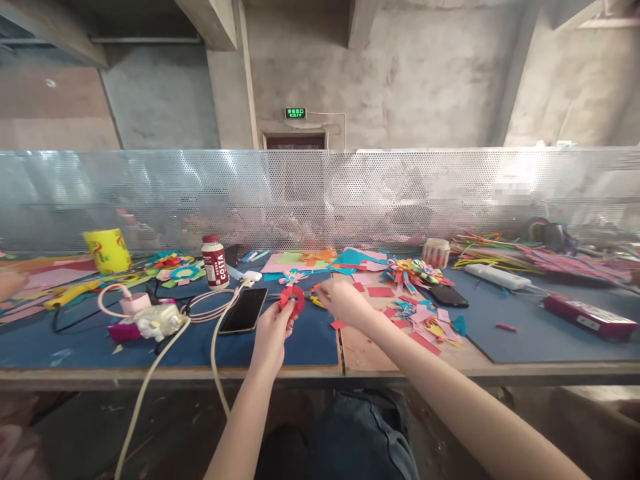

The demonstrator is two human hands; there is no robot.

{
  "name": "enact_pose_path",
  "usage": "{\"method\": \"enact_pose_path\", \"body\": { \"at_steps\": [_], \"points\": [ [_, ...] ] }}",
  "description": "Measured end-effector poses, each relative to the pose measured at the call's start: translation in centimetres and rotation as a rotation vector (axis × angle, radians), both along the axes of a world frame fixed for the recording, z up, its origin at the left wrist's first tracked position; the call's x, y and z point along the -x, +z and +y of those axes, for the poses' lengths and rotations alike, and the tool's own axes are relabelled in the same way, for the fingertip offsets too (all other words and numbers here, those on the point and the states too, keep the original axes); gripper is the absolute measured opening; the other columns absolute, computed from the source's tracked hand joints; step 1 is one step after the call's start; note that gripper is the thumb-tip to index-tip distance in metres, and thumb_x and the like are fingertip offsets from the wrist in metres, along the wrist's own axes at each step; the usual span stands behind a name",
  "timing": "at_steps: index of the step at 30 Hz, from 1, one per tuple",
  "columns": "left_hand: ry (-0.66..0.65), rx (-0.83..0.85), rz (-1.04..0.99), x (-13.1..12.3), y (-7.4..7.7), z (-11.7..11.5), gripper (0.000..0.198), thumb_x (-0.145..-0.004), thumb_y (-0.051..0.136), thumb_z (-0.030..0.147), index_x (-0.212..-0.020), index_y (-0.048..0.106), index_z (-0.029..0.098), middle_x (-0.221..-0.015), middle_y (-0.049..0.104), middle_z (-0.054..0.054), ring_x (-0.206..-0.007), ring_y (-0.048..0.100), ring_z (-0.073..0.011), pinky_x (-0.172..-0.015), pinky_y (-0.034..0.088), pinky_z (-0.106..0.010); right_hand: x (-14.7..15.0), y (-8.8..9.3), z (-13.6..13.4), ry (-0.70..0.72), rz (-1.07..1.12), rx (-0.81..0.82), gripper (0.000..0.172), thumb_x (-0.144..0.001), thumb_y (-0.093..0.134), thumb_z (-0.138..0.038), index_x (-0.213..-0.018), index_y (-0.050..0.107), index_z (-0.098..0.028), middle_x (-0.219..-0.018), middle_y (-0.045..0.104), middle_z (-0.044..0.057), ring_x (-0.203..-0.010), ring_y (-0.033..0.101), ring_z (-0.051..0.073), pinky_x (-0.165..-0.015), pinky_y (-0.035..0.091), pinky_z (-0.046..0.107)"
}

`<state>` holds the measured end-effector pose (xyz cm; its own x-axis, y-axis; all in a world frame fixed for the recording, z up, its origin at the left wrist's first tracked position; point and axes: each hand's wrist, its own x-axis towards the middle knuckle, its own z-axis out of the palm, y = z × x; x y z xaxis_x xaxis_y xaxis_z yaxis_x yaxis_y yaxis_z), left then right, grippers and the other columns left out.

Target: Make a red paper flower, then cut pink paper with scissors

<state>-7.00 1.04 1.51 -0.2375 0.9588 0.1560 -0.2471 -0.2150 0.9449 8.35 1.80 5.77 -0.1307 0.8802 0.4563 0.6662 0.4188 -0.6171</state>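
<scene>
A red paper flower (296, 297) is pinched between the thumb and fingers of my left hand (274, 330), just above the table's front half. My right hand (343, 303) reaches over the table to the right of the flower, its fingers curled and pointing left. Under those fingertips lies a small yellow-handled tool (317, 303), partly covered, so its kind is unclear. Whether the fingertips grip it or something small is hidden. Red paper pieces (381, 292) and a pile of cut coloured paper scraps (430, 320) lie to the right of my right hand.
A phone (244, 311), cables, a plug adapter (160, 319) and a Costa bottle (214, 262) stand left. Right are finished paper flowers (413, 273), a dark phone (449, 296), a white power strip (497, 276) and a maroon box (590, 315). Another person's hand (11, 283) shows far left.
</scene>
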Motion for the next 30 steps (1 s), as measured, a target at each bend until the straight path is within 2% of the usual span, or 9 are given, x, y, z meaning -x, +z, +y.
{"method": "enact_pose_path", "body": {
  "at_steps": [2, 5, 8, 10, 12, 16, 22, 26, 30],
  "points": [
    [-0.006, 0.012, 0.021, 0.0, -0.1, 0.1, 0.038, -0.056, 0.074, 0.044, -0.077, 0.065, 0.012, -0.054, 0.055, 0.001, -0.046, 0.042, -0.005, -0.04, 0.024, -0.014, -1.2, -1.6, -2.1, 0.243, -0.188, 0.008, 0.027, -0.084, 0.056, -0.038, -0.094, 0.069, -0.017, -0.112, 0.066, 0.003, -0.111, 0.055, 0.019, -0.1, 0.037, 0.024],
    [-0.019, 0.021, 0.047, -0.1, -0.2, 0.3, 0.037, -0.058, 0.073, 0.043, -0.078, 0.065, 0.012, -0.054, 0.055, 0.001, -0.046, 0.042, -0.0049, -0.04, 0.023, -0.014, -4.7, -3.1, -3.1, 0.381, -0.388, 0.041, 0.042, -0.084, 0.053, -0.042, -0.119, 0.059, -0.019, -0.134, 0.049, 0.006, -0.126, 0.041, 0.021, -0.107, 0.03, 0.029],
    [-0.027, 0.026, 0.065, 0.0, -0.2, 0.4, 0.037, -0.059, 0.073, 0.043, -0.077, 0.065, 0.012, -0.052, 0.054, 0.002, -0.045, 0.04, -0.0046, -0.039, 0.022, -0.014, -8.9, -2.6, -3.2, 0.309, -0.481, 0.049, 0.047, -0.092, 0.037, -0.042, -0.125, 0.054, -0.015, -0.134, 0.048, 0.009, -0.127, 0.04, 0.023, -0.108, 0.03, 0.036],
    [-0.03, 0.033, 0.078, 0.0, -0.1, 0.3, 0.037, -0.059, 0.072, 0.043, -0.077, 0.065, 0.011, -0.053, 0.054, 0.002, -0.046, 0.04, -0.0046, -0.04, 0.023, -0.013, -10.7, -1.9, -4.1, 0.197, -0.493, 0.024, 0.055, -0.094, 0.027, -0.044, -0.134, 0.042, -0.01, -0.142, 0.036, 0.013, -0.133, 0.028, 0.026, -0.109, 0.024, 0.044],
    [-0.026, 0.044, 0.097, 0.0, -0.1, 0.3, 0.038, -0.06, 0.072, 0.044, -0.078, 0.065, 0.012, -0.055, 0.055, 0.001, -0.048, 0.04, -0.005, -0.041, 0.025, -0.013, -11.0, -1.6, -5.7, 0.154, -0.517, -0.027, 0.056, -0.095, 0.023, -0.043, -0.141, 0.027, -0.012, -0.149, 0.019, 0.008, -0.137, 0.013, 0.023, -0.112, 0.016, 0.044],
    [-0.034, 0.051, 0.138, -0.1, -0.1, 0.2, 0.038, -0.061, 0.071, 0.045, -0.081, 0.065, 0.012, -0.058, 0.056, 0.001, -0.05, 0.041, -0.0056, -0.043, 0.026, -0.014, -8.9, -2.5, -7.9, 0.339, -0.675, -0.074, 0.062, -0.093, 0.026, -0.05, -0.144, 0.015, -0.018, -0.151, 0.012, 0.004, -0.138, 0.002, 0.019, -0.114, 0.009, 0.04],
    [-0.049, 0.063, 0.151, -0.1, -0.1, 0.2, 0.04, -0.061, 0.071, 0.045, -0.083, 0.066, 0.013, -0.059, 0.056, 0.001, -0.053, 0.042, -0.0065, -0.044, 0.025, -0.014, -8.6, -3.9, -4.8, 0.399, -0.691, 0.035, 0.074, -0.089, 0.022, -0.061, -0.145, 0.004, -0.016, -0.151, 0.003, 0.005, -0.138, -0.006, 0.022, -0.113, 0.004, 0.046],
    [-0.041, 0.056, 0.164, -0.1, -0.1, 0.2, 0.039, -0.062, 0.07, 0.045, -0.083, 0.066, 0.013, -0.06, 0.056, 0.001, -0.052, 0.04, -0.0064, -0.045, 0.026, -0.015, -11.1, -3.8, -2.6, 0.193, -0.705, 0.064, 0.076, -0.088, 0.019, -0.063, -0.144, 0.009, -0.013, -0.151, 0.007, 0.009, -0.137, -0.003, 0.027, -0.111, 0.002, 0.052],
    [-0.044, 0.072, 0.192, -0.1, -0.2, 0.1, 0.036, -0.064, 0.068, 0.045, -0.083, 0.065, 0.014, -0.062, 0.057, 0.0, -0.053, 0.042, -0.007, -0.046, 0.027, -0.015, -10.4, -3.0, -3.6, 0.123, -0.693, 0.002, 0.079, -0.086, 0.02, -0.065, -0.144, 0.008, -0.013, -0.151, 0.004, 0.009, -0.137, -0.006, 0.027, -0.11, -0.002, 0.053]
  ]
}}
